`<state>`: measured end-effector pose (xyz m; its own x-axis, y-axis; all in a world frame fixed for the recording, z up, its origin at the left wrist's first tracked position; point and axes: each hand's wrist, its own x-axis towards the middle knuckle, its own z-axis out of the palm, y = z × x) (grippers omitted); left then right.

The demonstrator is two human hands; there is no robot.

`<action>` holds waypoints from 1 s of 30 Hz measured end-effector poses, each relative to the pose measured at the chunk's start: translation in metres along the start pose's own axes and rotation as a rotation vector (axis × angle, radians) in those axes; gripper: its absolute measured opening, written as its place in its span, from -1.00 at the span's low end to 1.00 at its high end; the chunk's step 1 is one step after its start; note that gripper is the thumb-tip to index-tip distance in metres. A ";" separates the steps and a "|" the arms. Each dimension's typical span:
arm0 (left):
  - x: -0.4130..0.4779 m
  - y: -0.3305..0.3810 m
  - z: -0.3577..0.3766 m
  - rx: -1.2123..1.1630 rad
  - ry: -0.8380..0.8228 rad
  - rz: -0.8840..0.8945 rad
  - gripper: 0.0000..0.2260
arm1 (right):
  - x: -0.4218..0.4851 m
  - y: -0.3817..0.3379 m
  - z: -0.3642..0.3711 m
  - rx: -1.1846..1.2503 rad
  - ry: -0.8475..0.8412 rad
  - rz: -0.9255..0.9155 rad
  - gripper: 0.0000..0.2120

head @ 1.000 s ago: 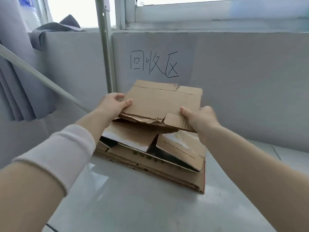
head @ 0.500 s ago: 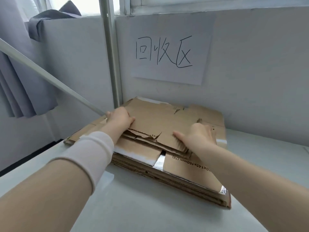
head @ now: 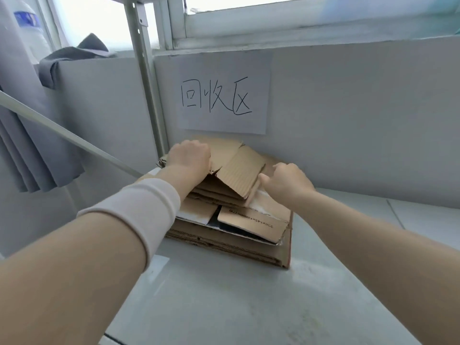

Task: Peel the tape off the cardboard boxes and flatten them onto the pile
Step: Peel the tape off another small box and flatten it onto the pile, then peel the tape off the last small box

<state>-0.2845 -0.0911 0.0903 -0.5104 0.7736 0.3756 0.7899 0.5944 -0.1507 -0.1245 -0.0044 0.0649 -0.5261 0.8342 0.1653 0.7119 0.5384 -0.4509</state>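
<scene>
A flattened brown cardboard box lies on top of the pile of flattened cardboard, which sits against the grey wall. One of the box's flaps stands tilted up in the middle. My left hand rests palm down on the left part of the top box, with its fingers hidden past the knuckles. My right hand hovers at the right edge of the raised flap with loosely curled fingers. Its thumb is at the flap's edge and it holds nothing. Strips of silver and white tape show on lower sheets.
The pile lies on a pale grey table. A paper sign with handwritten characters hangs on the wall behind it. A metal post and a slanted rod stand at the left, beside a grey curtain.
Both hands carried the flattened box down onto the pile. My left hand moved from gripping its edge onto its top, and my right hand let go of the flap.
</scene>
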 end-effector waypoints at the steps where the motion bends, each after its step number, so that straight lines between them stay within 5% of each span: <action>1: -0.008 0.015 -0.011 0.036 0.016 0.061 -0.73 | -0.013 0.015 -0.013 -0.060 0.019 -0.021 -0.54; 6: -0.059 0.127 -0.052 0.201 0.046 0.373 -0.76 | -0.094 0.120 -0.081 -0.475 0.104 -0.116 -0.57; 15: -0.201 0.396 -0.110 -0.004 0.039 0.819 -0.78 | -0.267 0.339 -0.216 -0.733 0.102 0.245 -0.58; 21: -0.247 0.514 -0.141 -0.139 0.097 0.961 -0.81 | -0.326 0.440 -0.261 -0.756 0.117 0.423 -0.60; 30: -0.237 0.667 -0.132 -0.288 -0.023 1.011 -0.78 | -0.315 0.571 -0.288 -0.485 0.213 0.614 -0.60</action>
<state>0.4078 0.0933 0.0212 0.4279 0.8860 0.1786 0.9011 -0.4028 -0.1604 0.5815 0.0750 0.0076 0.0891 0.9762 0.1976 0.9931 -0.0718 -0.0931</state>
